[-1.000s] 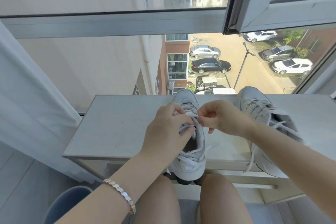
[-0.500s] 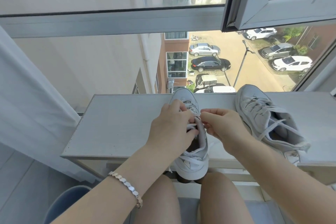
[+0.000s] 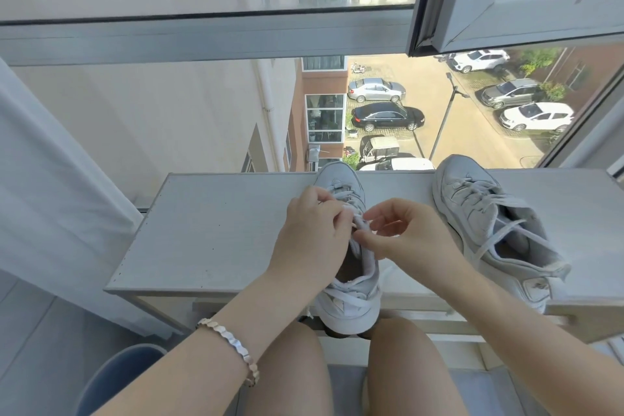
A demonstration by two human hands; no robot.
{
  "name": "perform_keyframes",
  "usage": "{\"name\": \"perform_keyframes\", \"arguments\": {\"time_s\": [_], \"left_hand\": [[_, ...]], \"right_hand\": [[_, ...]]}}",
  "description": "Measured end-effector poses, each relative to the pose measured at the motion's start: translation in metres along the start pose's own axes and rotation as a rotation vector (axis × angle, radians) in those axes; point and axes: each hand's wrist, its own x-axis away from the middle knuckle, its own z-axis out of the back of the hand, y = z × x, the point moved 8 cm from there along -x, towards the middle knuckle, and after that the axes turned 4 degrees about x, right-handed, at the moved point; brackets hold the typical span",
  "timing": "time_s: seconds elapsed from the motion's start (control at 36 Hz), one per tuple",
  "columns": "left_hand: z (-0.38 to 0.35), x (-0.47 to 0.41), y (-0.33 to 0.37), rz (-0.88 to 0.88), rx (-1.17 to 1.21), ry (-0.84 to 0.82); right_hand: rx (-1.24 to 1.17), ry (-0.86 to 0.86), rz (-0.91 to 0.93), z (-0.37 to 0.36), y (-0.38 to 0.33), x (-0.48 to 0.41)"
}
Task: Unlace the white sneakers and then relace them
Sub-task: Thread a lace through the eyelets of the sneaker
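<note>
Your left hand (image 3: 314,236) and right hand (image 3: 405,233) each pinch the lace (image 3: 360,222) above the near sneaker (image 3: 351,309), likely to work it through the eyelets.

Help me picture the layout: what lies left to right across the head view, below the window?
White fabric curtain → round blue bin → silver link bracelet → left hand → white lace both hands pinch → right hand → white leather sneaker lying apart.
</note>
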Motion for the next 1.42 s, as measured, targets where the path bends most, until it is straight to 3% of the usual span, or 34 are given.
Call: {"name": "perform_keyframes", "arguments": {"time_s": [0.19,0.33,0.47,0.58,0.72,0.83,0.92,1.06,1.22,1.42], "left_hand": [[0.008,0.003,-0.008,0.103,0.179,-0.024],[0.019,0.006,-0.011,0.104,0.246,-0.062],[0.029,0.007,-0.032,0.187,0.26,-0.068],[0.025,0.009,-0.041,0.29,0.394,-0.067],[0.018,0.012,-0.043,0.346,0.47,-0.069],[0.017,0.014,-0.044,0.373,0.547,-0.052],[0.016,0.014,-0.043,0.38,0.575,-0.041],[0.017,0.016,-0.046,0.38,0.602,0.005],[0.01,0.019,-0.048,0.353,0.649,0.032],[0.006,0.022,-0.049,0.376,0.677,0.033]], "right_hand": [[0.035,0.087,-0.021,-0.002,0.006,0.001],[0.3,0.142,0.163,0.0,-0.02,0.017],[0.494,-0.126,0.237,-0.027,-0.033,0.031],[0.604,-0.218,0.26,-0.04,-0.038,0.034],[0.528,-0.148,0.11,-0.039,-0.037,0.033],[0.803,-0.065,0.1,-0.043,-0.038,0.034],[0.859,0.072,0.177,-0.043,-0.048,0.034],[0.733,-0.007,0.134,-0.041,-0.046,0.028],[0.095,-0.043,0.063,-0.016,-0.023,0.027],[-0.051,-0.141,0.068,-0.012,-0.012,0.029]]}}
